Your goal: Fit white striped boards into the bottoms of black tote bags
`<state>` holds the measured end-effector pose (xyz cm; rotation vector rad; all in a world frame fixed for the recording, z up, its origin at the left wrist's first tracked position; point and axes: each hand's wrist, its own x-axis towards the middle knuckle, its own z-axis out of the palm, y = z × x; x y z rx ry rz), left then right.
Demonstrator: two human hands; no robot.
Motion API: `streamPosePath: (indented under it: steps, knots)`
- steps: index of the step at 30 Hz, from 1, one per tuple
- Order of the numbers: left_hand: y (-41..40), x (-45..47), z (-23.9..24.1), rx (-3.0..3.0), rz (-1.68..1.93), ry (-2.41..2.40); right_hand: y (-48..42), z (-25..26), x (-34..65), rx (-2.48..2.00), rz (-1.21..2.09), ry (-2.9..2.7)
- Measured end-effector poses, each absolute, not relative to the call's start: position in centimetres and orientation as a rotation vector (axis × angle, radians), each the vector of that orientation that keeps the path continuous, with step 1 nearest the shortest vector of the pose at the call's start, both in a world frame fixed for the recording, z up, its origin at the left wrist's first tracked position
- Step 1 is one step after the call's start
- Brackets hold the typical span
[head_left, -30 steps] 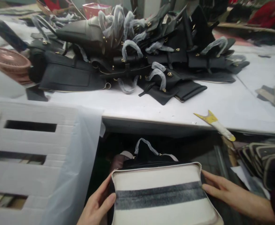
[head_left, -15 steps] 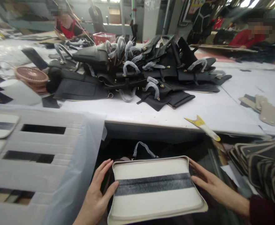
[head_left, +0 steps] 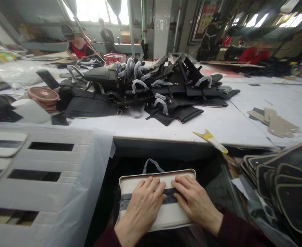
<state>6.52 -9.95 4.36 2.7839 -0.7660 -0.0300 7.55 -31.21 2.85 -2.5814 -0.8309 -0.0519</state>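
Note:
A cream rectangular bag panel (head_left: 173, 218) with a raised, edged rim and a dark strip across its middle lies in front of me, below the table edge. My left hand (head_left: 146, 202) rests on its left half, fingers stretched over the strip and pressing down. On the right half lies my right hand (head_left: 192, 199), its fingers apart and its thumb near the strip. Neither hand wraps round the panel. Just behind it rises a plastic-wrapped bag handle (head_left: 152, 164); the bag below is mostly hidden in the dark.
Black bag parts (head_left: 138, 89) are heaped on the white table (head_left: 230, 120). A yellow-and-white tool (head_left: 211, 140) lies by the edge. Dark panels (head_left: 295, 195) are stacked at right. A slotted grey board (head_left: 45, 187) carries cream panels (head_left: 5, 144) at left. A pink fan (head_left: 43, 97) stands behind.
Both hands have moved from the panel's side edges inward onto its face. The panel sits slightly further left in view, and the camera view has tilted up.

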Motion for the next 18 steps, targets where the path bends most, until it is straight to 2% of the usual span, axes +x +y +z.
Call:
streamPosePath:
  steps: [4,11,18]
  knots:
    - [-11.1,6.8,4.5,2.879,-0.027,-0.796,-31.2,2.7,7.4,-2.560,-0.040,-0.754]
    - [-12.4,8.2,3.6,2.812,0.238,-0.881,-31.3,2.2,7.1,-2.532,-0.088,-0.761]
    - [-12.8,9.0,3.0,2.804,0.236,-0.966,-31.4,2.1,6.9,-2.539,-0.106,-0.725]
